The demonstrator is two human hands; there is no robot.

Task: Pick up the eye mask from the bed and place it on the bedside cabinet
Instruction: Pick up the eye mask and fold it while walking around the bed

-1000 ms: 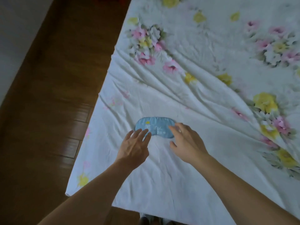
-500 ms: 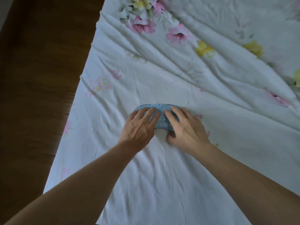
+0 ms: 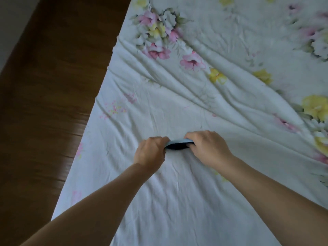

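Eye mask point(image 3: 178, 144) sits pinched at each end between my left hand point(image 3: 150, 153) and right hand point(image 3: 209, 148), both clamped on it just above the bed point(image 3: 195, 96), I'd guess so it lifts level

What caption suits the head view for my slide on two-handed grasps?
Both hands, left hand and right hand, grip the ends of a blue eye mask on a floral bedsheet.
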